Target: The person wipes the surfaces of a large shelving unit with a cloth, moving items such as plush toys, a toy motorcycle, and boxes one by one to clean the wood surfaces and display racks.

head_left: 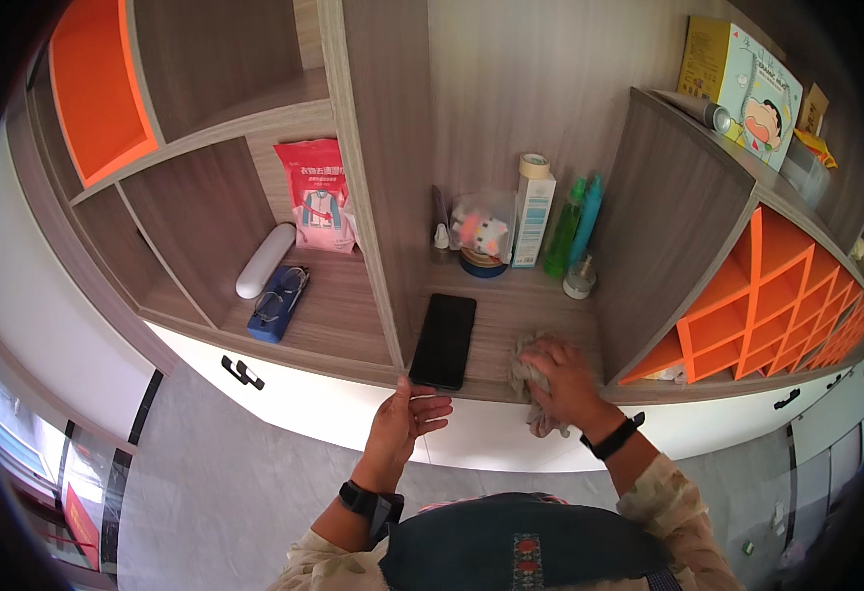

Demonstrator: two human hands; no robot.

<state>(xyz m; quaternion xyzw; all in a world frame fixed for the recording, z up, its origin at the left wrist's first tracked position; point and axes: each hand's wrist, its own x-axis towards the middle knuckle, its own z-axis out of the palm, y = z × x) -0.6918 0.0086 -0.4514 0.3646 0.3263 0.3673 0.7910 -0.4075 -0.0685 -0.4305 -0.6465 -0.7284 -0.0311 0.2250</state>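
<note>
My right hand [566, 377] presses a crumpled grey-beige cloth [526, 362] onto the wooden shelf near its front edge, and part of the cloth hangs over that edge. Left of it a black smartphone [443, 341] lies flat, dark screen up, close to the upright divider. At the phone's near end is my left hand [402, 417], fingers spread and nothing held; whether a fingertip touches the phone I cannot tell. Behind, on the same shelf [495, 314], stand a white box [534, 221] with a tape roll [534, 165] on top, a green bottle [566, 229], a blue bottle [587, 221] and a small glass bottle [580, 279].
A clear bag with a plush-like item [482, 225] sits on a round tin [482, 264]. The left compartment holds a pink wipes pack [321, 199], a white case [266, 262] and glasses [284, 284] on a blue case [277, 318]. Right stands an orange lattice rack [757, 310].
</note>
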